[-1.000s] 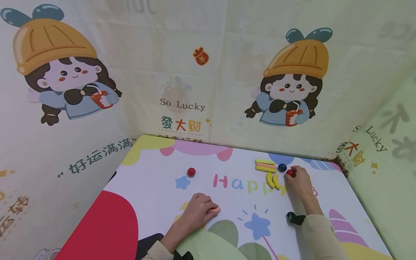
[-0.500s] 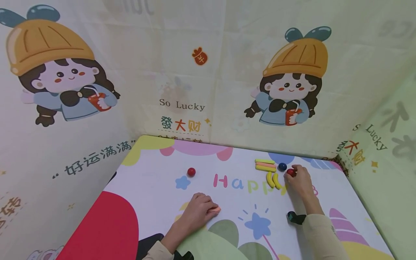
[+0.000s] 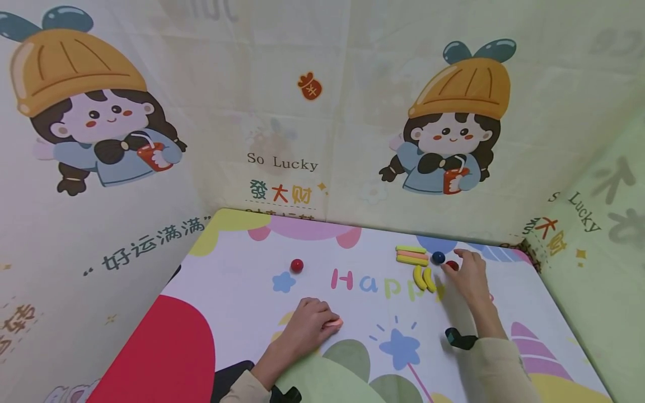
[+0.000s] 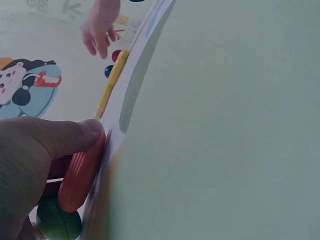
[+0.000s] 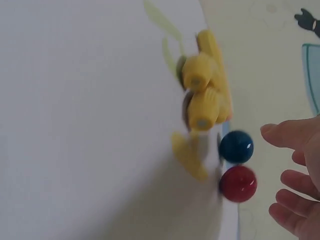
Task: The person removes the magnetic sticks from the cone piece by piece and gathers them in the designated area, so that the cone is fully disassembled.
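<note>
My left hand [image 3: 308,329] rests low on the table and pinches an orange-pink ridged stick [image 4: 82,175] under its thumb. A green ball [image 4: 59,220] sits by the curled lower fingers in the left wrist view; whether they grip it I cannot tell. At the right, my right hand [image 3: 471,280] hovers with thumb and fingers spread over a red ball [image 5: 238,183], apart from it in the right wrist view. Against that ball lies a dark blue ball [image 5: 236,147]. Two small bananas [image 3: 423,279] lie just left of it, below a row of yellow and pink sticks [image 3: 412,256].
Another red ball [image 3: 297,266] lies by itself at the left, above a printed blue star. The patterned table [image 3: 242,280] ends at a cartoon-printed cloth [image 3: 347,168] behind. A black strap piece [image 3: 459,338] hangs at the right wrist.
My right hand has let go of the red ball, its fingers spreading and lifting slightly away. The ball stays beside the blue one. My left hand has not moved.
</note>
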Demonstrator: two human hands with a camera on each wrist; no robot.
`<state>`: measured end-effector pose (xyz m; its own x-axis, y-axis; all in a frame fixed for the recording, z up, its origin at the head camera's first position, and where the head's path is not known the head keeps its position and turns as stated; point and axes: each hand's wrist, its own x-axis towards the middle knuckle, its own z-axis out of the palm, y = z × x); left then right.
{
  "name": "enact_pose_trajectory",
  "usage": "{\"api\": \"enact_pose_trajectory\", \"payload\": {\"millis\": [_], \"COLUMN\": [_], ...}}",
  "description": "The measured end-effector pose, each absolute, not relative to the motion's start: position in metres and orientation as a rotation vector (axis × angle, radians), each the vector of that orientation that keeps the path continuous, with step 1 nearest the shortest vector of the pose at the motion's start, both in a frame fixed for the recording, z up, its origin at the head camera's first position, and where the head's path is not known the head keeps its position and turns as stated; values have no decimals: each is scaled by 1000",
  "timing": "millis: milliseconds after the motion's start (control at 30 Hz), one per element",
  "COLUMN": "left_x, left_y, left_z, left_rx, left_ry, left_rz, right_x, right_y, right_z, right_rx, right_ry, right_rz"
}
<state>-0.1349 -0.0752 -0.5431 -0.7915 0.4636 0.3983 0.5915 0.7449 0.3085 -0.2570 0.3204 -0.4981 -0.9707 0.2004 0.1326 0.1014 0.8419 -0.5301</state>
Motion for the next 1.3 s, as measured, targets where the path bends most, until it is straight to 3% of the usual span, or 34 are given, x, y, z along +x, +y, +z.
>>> {"api": "enact_pose_trajectory", "payload": {"millis": [433,833,1300], "left_x": [-137,-136,-136], "left_y": [-78,-109,-118], "left_z": [-546,-539,-540], "left_rx": [-825,-811,-811], "left_ry": [-2601,-2734,-2674], "left_rz": [-641,-738,-846], "right_x": [-236,-216,-194], "right_y": [285,254,215], "right_z": [-489,-481,-492], "right_rx": [-8,166,360], "right_ry": [-2763,-2759,-2769], "right_rz": [829,847,888]}}
